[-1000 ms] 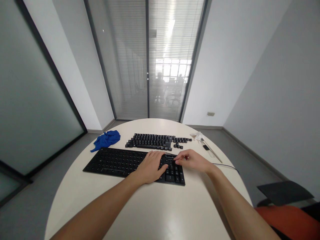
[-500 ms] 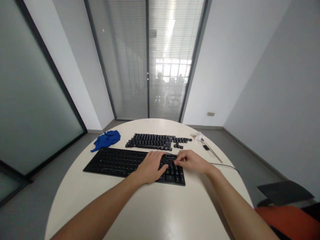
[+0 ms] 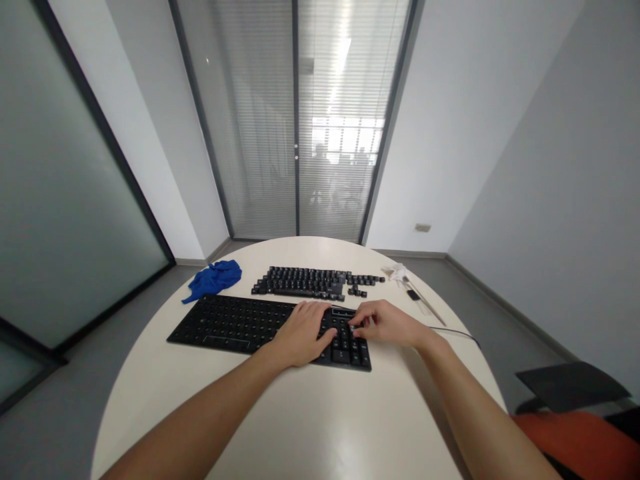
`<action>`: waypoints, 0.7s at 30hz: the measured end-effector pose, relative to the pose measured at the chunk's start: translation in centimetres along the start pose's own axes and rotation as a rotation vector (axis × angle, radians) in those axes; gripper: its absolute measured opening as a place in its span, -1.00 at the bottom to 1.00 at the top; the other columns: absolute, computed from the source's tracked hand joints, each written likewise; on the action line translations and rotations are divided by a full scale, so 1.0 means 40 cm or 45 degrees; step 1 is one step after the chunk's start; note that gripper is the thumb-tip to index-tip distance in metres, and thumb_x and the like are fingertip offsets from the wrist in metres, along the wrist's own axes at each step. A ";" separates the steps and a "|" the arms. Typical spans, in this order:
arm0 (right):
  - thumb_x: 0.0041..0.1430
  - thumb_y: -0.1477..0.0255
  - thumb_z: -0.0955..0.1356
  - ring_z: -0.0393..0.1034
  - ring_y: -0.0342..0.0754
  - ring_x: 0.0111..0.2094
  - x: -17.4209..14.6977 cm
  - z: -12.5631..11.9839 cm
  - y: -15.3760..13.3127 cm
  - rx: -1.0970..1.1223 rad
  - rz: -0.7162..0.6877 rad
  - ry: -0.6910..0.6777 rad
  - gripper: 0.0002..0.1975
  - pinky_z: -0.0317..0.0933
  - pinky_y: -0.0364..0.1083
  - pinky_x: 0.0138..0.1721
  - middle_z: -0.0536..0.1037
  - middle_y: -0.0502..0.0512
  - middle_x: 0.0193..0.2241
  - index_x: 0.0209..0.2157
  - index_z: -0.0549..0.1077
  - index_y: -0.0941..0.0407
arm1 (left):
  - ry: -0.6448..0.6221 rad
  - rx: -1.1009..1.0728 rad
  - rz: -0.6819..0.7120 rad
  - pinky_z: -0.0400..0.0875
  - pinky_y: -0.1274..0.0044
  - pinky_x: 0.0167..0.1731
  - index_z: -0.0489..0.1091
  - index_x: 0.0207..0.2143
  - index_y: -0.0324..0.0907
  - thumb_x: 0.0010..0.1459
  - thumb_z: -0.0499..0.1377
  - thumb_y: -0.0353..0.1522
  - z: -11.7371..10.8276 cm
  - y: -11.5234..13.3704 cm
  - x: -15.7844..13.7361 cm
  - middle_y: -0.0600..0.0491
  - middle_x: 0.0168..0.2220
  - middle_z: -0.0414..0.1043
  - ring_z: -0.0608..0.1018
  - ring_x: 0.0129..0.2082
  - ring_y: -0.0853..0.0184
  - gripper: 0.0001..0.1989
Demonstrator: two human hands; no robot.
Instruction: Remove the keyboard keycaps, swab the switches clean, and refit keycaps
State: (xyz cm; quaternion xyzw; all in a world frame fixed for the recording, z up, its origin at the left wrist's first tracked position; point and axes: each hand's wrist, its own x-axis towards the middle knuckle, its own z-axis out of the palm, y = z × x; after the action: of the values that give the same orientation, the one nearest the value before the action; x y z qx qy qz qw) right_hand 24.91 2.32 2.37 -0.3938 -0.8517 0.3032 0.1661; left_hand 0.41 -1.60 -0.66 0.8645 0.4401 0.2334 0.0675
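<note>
A black keyboard [image 3: 225,325] lies across the table; most of its left and middle part is bare of keycaps, while the number pad at its right end has caps on it. My left hand [image 3: 303,337] rests flat over the keyboard just left of the number pad, fingers stretched out and thumb apart. Over the upper right of the number pad, my right hand [image 3: 383,323] has its thumb and index finger bent around a small keycap [image 3: 351,327], largely hidden by the fingertips. Behind the keyboard, loose black keycaps [image 3: 305,281] are laid out in rows.
A crumpled blue cloth [image 3: 215,279] lies at the table's left. At the right are a white crumpled tissue [image 3: 396,272], a thin brush-like stick [image 3: 427,303] and a small black piece [image 3: 413,295]. A cable [image 3: 457,331] runs off the right edge. An orange chair [image 3: 575,443] stands at lower right.
My right thumb has shifted slightly down, away from the index fingertip, over the number pad. My left hand and the keyboard have stayed in place.
</note>
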 end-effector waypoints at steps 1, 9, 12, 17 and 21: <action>0.06 0.29 0.46 0.42 -0.04 -0.38 0.000 0.001 0.004 -0.005 0.010 -0.001 -0.76 0.21 -0.11 -0.36 0.62 0.09 -0.37 -0.27 0.66 0.11 | 0.001 -0.001 0.000 0.18 0.23 0.22 0.22 0.17 -0.18 0.31 0.09 -0.24 0.001 -0.001 0.000 -0.12 0.16 0.36 0.36 0.18 0.10 -0.57; 0.14 0.29 0.40 0.39 -0.06 -0.41 0.003 0.008 0.028 0.030 0.013 0.037 -0.78 0.22 -0.12 -0.38 0.59 0.07 -0.42 -0.34 0.64 0.12 | 0.008 0.007 0.005 0.19 0.22 0.22 0.21 0.17 -0.19 0.31 0.09 -0.23 0.005 -0.003 0.000 -0.12 0.15 0.36 0.37 0.17 0.10 -0.57; 0.13 0.31 0.40 0.40 -0.06 -0.42 0.004 0.009 0.023 0.023 0.018 0.050 -0.80 0.23 -0.12 -0.39 0.59 0.07 -0.44 -0.36 0.62 0.13 | 0.012 0.009 0.003 0.18 0.24 0.22 0.22 0.16 -0.19 0.31 0.10 -0.24 0.004 -0.001 0.000 -0.12 0.16 0.36 0.36 0.17 0.11 -0.57; 0.08 0.32 0.41 0.43 -0.05 -0.44 0.003 0.010 0.015 0.006 0.057 0.056 -0.81 0.26 -0.12 -0.40 0.59 0.08 -0.45 -0.37 0.61 0.14 | 0.000 0.025 0.044 0.14 0.23 0.25 0.22 0.18 -0.14 0.32 0.08 -0.25 0.000 0.003 0.001 -0.09 0.16 0.34 0.35 0.18 0.13 -0.59; 0.05 0.32 0.43 0.45 -0.04 -0.42 0.002 0.012 0.015 0.022 0.088 0.077 -0.81 0.29 -0.12 -0.39 0.60 0.09 -0.45 -0.38 0.58 0.15 | -0.007 0.049 0.107 0.10 0.22 0.27 0.24 0.19 -0.12 0.33 0.07 -0.26 -0.001 0.005 -0.002 -0.08 0.20 0.30 0.29 0.22 0.14 -0.60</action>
State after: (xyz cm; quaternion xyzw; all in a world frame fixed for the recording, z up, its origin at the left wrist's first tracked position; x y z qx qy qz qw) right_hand 24.95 2.48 1.61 -0.4304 -0.8296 0.3041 0.1845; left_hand 0.52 -1.79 -0.59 0.8839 0.4077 0.2252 0.0423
